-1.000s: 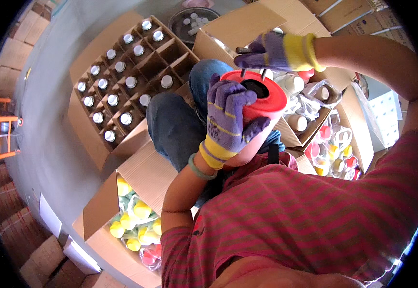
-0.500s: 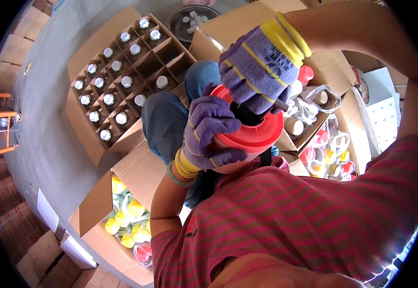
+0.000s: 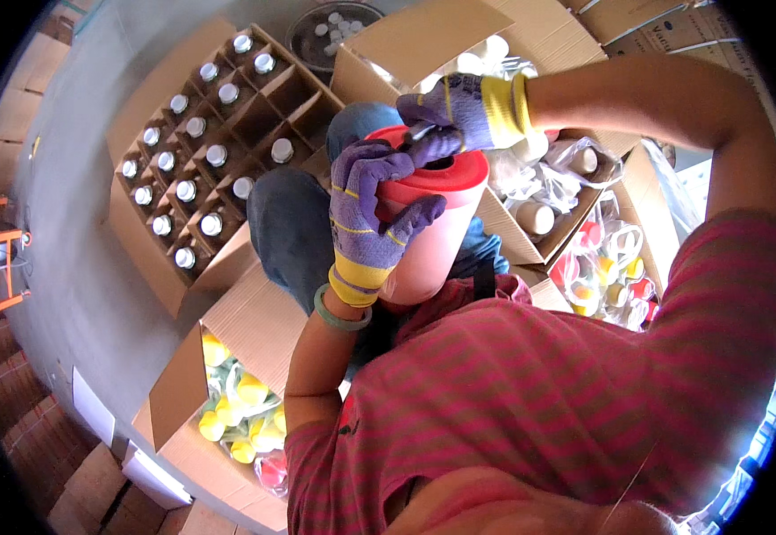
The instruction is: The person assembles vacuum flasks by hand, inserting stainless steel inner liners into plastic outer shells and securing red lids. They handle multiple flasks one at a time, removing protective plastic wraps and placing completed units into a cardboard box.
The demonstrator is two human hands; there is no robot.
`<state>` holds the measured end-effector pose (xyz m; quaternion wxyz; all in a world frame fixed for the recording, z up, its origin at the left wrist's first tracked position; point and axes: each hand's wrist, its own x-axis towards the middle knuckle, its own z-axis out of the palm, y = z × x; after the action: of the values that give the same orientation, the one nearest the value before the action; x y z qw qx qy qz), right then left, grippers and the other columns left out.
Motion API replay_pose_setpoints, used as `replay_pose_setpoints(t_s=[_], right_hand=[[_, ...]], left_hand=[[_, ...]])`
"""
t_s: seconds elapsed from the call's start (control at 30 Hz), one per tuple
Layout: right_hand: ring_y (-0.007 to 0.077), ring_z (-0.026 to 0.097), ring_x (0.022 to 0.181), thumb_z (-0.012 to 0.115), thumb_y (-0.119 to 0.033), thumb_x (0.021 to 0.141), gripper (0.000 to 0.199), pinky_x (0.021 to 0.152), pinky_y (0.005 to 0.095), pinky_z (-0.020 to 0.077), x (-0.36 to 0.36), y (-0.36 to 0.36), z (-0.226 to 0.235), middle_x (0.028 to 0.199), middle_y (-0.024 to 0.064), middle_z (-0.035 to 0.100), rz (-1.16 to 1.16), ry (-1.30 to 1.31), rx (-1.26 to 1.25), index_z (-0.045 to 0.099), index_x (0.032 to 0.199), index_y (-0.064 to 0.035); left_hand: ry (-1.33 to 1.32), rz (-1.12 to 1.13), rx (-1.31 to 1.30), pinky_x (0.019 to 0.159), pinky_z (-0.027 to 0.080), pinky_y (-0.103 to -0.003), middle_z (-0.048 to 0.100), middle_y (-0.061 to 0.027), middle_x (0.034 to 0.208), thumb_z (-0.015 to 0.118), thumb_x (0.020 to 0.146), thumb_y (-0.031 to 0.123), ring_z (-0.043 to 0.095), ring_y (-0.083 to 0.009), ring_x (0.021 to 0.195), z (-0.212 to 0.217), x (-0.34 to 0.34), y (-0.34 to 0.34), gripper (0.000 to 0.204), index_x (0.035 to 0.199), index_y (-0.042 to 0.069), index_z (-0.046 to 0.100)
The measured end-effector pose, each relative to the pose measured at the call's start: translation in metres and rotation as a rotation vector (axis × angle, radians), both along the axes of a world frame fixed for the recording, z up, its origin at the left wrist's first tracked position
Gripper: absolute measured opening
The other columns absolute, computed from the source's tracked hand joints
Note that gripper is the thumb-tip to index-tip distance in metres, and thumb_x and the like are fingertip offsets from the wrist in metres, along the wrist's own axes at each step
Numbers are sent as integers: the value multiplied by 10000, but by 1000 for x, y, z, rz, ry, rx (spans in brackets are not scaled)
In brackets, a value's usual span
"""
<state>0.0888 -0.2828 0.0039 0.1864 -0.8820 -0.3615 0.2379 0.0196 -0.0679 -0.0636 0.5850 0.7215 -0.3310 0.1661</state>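
A pink cylindrical container (image 3: 428,245) with a red top stands between my knees, tilted slightly. A dark opening shows in the middle of its top. My left hand (image 3: 363,212), in a purple glove with a yellow cuff, grips its upper side, thumb stretched along the front. Over the opening, my right hand (image 3: 459,114) in a matching glove has its fingers pinched together, close to the left fingertips. Something small and greyish shows at the pinch, but its kind cannot be made out.
Left of my knees is a divided carton (image 3: 267,105) of white-capped bottles (image 3: 216,156). An open box (image 3: 178,392) below holds yellow-capped bottles (image 3: 251,390). On the right, cartons hold bagged bottles (image 3: 615,267). A round tray (image 3: 303,40) with white caps lies beyond.
My right hand has moved left and turned, uncovering more of the container's top. A dark rod end beside it no longer shows. The container appears more to the left, with more of its side visible.
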Motion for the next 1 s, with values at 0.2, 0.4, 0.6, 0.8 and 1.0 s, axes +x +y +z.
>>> replay_pose_setpoints(t_s=[0.2,0.4,0.6,0.8,1.0], right_hand=[[376,645,918,667,-463,830,496,803,411,500,-17,24,-4,948,217,677,-602,47,-454,670,1060,-23],[349,654,892,657,-465,848,505,775,394,512,-11,23,-14,932,188,687,-688,121,-481,642,1098,-26],[350,654,809,655,-449,881,460,701,386,512,-9,12,54,862,189,684,130,-325,120,633,1037,-17],[354,649,796,662,-455,873,463,688,390,506,-8,7,34,851,198,677,231,-199,198,634,1014,-15],[359,644,782,670,-461,866,466,675,394,500,-9,14,15,840,206,670,227,-102,272,635,991,-13]], left_hand=[[23,96,-3,924,445,-378,590,-95,1032,843,699,141,559,-279,1015,3,-16,-28,414,1017,45,595],[-41,147,20,924,446,-371,589,-90,1026,849,693,144,566,-265,988,9,-24,-27,425,1010,32,588],[-8,-65,-119,934,445,-427,614,-97,1043,889,598,209,566,-284,1036,3,-21,11,493,974,71,601],[2,-139,-116,955,440,-435,632,-83,1011,902,558,248,576,-280,994,16,-18,23,507,938,85,608],[6,-286,-161,1010,399,-481,620,-75,978,910,533,253,576,-278,981,12,-11,16,496,900,102,613]])
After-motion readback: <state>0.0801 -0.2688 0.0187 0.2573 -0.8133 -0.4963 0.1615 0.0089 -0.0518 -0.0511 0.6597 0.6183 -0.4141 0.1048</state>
